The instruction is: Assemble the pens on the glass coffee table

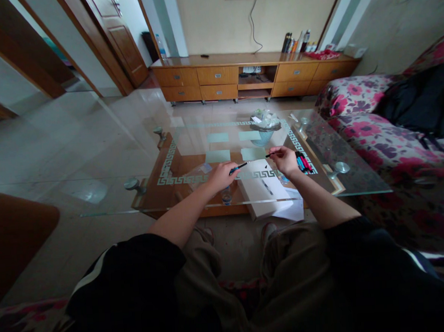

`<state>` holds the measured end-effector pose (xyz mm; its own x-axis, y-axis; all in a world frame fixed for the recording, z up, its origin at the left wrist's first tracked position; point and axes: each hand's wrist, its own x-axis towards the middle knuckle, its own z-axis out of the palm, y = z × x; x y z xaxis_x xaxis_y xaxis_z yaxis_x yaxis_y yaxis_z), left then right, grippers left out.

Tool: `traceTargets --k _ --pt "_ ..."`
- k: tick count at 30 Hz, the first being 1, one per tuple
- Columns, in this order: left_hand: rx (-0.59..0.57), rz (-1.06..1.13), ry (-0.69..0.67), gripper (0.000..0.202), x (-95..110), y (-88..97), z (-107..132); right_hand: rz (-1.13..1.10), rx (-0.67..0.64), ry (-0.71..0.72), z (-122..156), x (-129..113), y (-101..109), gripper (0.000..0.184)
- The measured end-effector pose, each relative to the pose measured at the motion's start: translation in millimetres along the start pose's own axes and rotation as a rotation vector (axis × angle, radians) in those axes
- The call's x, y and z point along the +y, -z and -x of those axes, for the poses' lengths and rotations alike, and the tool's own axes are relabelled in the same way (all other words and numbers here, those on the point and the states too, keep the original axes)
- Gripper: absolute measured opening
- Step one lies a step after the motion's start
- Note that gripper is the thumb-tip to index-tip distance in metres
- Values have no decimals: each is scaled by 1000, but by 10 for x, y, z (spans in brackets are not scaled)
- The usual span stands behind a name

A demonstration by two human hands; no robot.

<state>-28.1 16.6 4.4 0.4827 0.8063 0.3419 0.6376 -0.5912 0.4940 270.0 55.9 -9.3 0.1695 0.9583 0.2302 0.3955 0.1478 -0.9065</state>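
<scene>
My left hand (222, 176) is closed on a slim blue-and-black pen (238, 168), its tip pointing right. In my right hand (284, 160) a thin dark pen part (269, 155) is pinched, pointing left towards the pen; a gap shows between them, and the exact kind of part is too small to tell. Both hands are over the glass coffee table (194, 203). Below them a small black piece (266, 167) and a dark slim pen (267, 187) show against a white box (260, 203). Beside my right wrist lie several blue, black and pink pens (303, 162).
A waste basket (263, 136) with a plastic liner shows beyond the table. Clear plastic packaging (196, 176) is left of my left hand. White paper sheets (292, 209) show under the glass. A flowered sofa (378, 141) stands right, a wooden TV cabinet (218, 76) at the back.
</scene>
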Motion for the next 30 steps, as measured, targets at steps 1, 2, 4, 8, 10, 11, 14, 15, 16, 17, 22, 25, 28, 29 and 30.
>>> traceTargets --k 1,2,4,8,10,11,14,15,16,17,22,25,28,29,30 --pt "-2 -2 -1 23 1 0 -1 -124 -13 -32 9 -32 -25 25" --pt "-4 -5 -2 23 1 0 -2 -230 -37 -58 22 -66 -50 29" --pt "-8 -13 -3 23 0 0 -5 -368 -90 -95 55 -131 -95 37" --pt "-6 -12 -11 22 -7 -5 -9 -446 -146 -111 104 -223 -149 42" --pt "-5 -8 -9 22 -11 -9 -10 -432 -162 -97 115 -251 -162 42" --pt "-4 -9 -4 23 -12 -12 -11 -418 -170 -90 119 -262 -166 42" --pt "4 -20 22 23 -15 -15 -10 -386 -207 -76 139 -298 -180 43" --pt "7 -25 29 22 -15 -16 -10 -381 -222 -73 147 -312 -186 43" --pt "9 -28 34 22 -15 -16 -9 -378 -238 -69 157 -327 -193 43" --pt "8 -30 36 22 -16 -16 -8 -377 -251 -63 167 -342 -201 44" --pt "0 -24 34 21 -41 -32 -7 -378 -286 -11 205 -398 -246 45" --pt "-8 -20 35 21 -61 -47 -12 -348 -299 14 212 -406 -263 47" --pt "-10 -24 37 21 -66 -51 -17 -337 -311 21 214 -403 -272 49" --pt "-10 -24 36 21 -65 -50 -18 -337 -315 22 215 -401 -275 49" --pt "-9 -24 34 21 -64 -49 -18 -337 -320 23 216 -401 -278 49"
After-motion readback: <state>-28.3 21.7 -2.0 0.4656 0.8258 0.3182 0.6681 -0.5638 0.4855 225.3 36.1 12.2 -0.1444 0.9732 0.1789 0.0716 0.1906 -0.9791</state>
